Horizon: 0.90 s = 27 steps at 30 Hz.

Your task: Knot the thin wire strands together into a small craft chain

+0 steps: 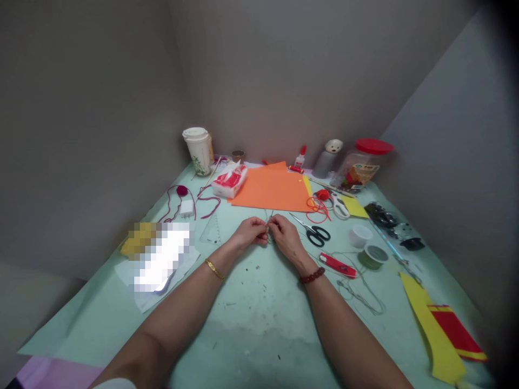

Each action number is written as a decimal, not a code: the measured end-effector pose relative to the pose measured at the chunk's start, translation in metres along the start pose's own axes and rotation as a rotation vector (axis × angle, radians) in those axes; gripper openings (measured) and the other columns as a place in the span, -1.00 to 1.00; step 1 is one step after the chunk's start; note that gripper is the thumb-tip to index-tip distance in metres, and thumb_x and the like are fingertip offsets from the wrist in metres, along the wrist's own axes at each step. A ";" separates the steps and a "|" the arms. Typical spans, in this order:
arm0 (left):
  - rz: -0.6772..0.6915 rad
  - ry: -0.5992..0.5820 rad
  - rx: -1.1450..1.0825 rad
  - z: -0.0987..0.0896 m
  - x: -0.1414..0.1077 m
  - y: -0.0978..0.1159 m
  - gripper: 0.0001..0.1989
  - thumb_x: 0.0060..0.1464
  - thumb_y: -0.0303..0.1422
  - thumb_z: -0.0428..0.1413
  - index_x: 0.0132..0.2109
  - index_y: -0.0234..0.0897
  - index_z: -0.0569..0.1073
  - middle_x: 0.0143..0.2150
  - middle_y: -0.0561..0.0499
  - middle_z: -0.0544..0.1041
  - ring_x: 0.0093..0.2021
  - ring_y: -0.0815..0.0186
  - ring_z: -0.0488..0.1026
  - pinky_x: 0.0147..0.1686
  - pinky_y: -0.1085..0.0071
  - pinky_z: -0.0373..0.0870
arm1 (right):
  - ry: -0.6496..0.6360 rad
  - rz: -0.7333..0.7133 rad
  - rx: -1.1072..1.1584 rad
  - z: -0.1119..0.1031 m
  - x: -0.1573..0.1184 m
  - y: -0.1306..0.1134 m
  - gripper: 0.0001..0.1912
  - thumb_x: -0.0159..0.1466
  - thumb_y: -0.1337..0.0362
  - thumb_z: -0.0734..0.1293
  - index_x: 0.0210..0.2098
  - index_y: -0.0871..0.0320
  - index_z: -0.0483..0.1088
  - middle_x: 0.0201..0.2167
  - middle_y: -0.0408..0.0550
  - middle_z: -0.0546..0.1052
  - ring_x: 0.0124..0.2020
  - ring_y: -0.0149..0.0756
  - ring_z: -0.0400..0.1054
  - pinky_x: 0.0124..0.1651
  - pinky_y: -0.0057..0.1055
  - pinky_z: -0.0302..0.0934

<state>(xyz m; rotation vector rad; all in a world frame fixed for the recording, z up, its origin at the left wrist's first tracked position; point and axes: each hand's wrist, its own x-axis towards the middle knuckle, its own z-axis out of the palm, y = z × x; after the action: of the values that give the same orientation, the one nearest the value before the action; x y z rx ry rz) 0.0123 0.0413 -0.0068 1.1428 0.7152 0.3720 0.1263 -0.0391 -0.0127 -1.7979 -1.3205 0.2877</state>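
My left hand (253, 231) and my right hand (284, 232) meet over the middle of the table, fingertips pinched close together. Both grip a thin grey-green cord (266, 215), whose ends show above and between the fingers; the part inside the pinch is hidden. Just right of my right hand lie black-handled scissors (318, 235), blades partly apart. A clear triangular ruler (211, 229) is left of my left hand. Orange paper sheets (271, 189) lie beyond both hands. More loose cord (365, 297) trails over the table at the right, near a red utility knife (338, 265).
At the back stand a white cup (198, 152), a tissue pack (230, 181), a glue bottle (299, 160) and a red-lidded jar (360, 167). Small tubs (373, 257) and yellow strips (432, 329) lie right. A white charger (187, 208) and burgundy yarn (182, 190) lie left.
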 end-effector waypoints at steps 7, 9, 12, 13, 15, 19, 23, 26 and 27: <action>-0.002 -0.020 -0.045 -0.002 0.001 -0.001 -0.93 0.11 -0.44 0.05 -0.30 -0.37 0.31 -0.40 -0.03 0.45 -0.52 0.49 0.40 -0.48 0.50 0.46 | -0.010 0.004 0.000 0.003 0.000 0.002 -0.88 0.19 0.32 0.11 -0.43 0.11 0.24 -0.45 -0.13 0.37 -0.38 -0.32 0.23 -0.30 -0.43 0.06; -0.012 -0.009 -0.035 -0.001 0.002 0.000 -0.95 0.10 -0.47 0.04 -0.30 -0.37 0.30 -0.41 -0.02 0.45 -0.53 0.49 0.40 -0.49 0.50 0.45 | -0.013 0.014 -0.013 0.004 0.000 0.002 -0.90 0.18 0.32 0.12 -0.44 0.11 0.22 -0.46 -0.13 0.37 -0.39 -0.32 0.22 -0.31 -0.43 0.06; -0.024 0.002 -0.011 0.000 0.002 0.000 -0.97 0.09 -0.51 0.05 -0.32 -0.39 0.31 -0.44 -0.01 0.44 -0.54 0.50 0.39 -0.48 0.51 0.45 | -0.011 0.015 -0.029 0.005 0.000 0.003 -0.90 0.18 0.31 0.11 -0.44 0.11 0.21 -0.46 -0.13 0.36 -0.39 -0.32 0.21 -0.31 -0.43 0.05; -0.027 0.003 -0.002 0.000 0.003 -0.001 -0.97 0.09 -0.52 0.05 -0.32 -0.40 0.32 -0.45 0.00 0.43 -0.54 0.50 0.39 -0.48 0.51 0.45 | -0.012 0.014 -0.033 0.005 0.000 0.003 -0.90 0.18 0.31 0.11 -0.44 0.11 0.21 -0.46 -0.14 0.36 -0.39 -0.32 0.21 -0.32 -0.43 0.04; -0.028 0.001 0.010 -0.001 0.004 -0.002 -0.96 0.07 -0.52 0.07 -0.33 -0.41 0.33 -0.47 0.00 0.42 -0.54 0.50 0.39 -0.47 0.51 0.45 | -0.012 0.012 -0.035 0.005 0.000 0.003 -0.90 0.18 0.31 0.11 -0.43 0.11 0.21 -0.47 -0.14 0.36 -0.40 -0.33 0.20 -0.33 -0.43 0.04; -0.018 -0.012 0.005 -0.003 0.006 -0.003 -0.90 0.02 -0.47 0.14 -0.33 -0.41 0.35 -0.47 0.01 0.42 -0.54 0.49 0.40 -0.47 0.50 0.45 | -0.005 0.008 -0.009 0.004 0.000 0.003 -0.91 0.18 0.31 0.12 -0.43 0.11 0.21 -0.47 -0.16 0.35 -0.41 -0.34 0.20 -0.32 -0.43 0.04; -0.024 -0.023 0.007 -0.004 0.007 -0.005 -0.87 0.01 -0.45 0.17 -0.32 -0.43 0.37 -0.46 -0.01 0.43 -0.54 0.50 0.39 -0.47 0.50 0.44 | -0.010 0.030 0.037 0.004 0.000 0.004 -0.91 0.17 0.29 0.13 -0.43 0.11 0.22 -0.49 -0.17 0.36 -0.43 -0.34 0.20 -0.35 -0.44 0.06; -0.015 -0.029 0.003 -0.005 0.007 -0.007 -0.87 0.00 -0.46 0.17 -0.33 -0.43 0.37 -0.45 -0.02 0.45 -0.54 0.50 0.39 -0.46 0.49 0.44 | -0.007 0.079 0.062 0.003 0.000 0.005 -0.92 0.16 0.26 0.15 -0.43 0.10 0.23 -0.52 -0.18 0.36 -0.47 -0.35 0.19 -0.38 -0.45 0.05; -0.007 -0.032 0.001 -0.005 0.007 -0.007 -0.87 0.00 -0.47 0.18 -0.33 -0.43 0.36 -0.45 -0.02 0.45 -0.53 0.49 0.39 -0.46 0.49 0.45 | -0.006 0.096 0.070 0.003 0.000 0.005 -0.92 0.16 0.26 0.16 -0.43 0.10 0.24 -0.53 -0.18 0.36 -0.48 -0.35 0.19 -0.39 -0.45 0.05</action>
<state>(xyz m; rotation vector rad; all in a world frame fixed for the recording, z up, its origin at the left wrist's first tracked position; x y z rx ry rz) 0.0137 0.0465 -0.0170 1.1446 0.6914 0.3464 0.1278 -0.0378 -0.0180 -1.8053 -1.2157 0.3873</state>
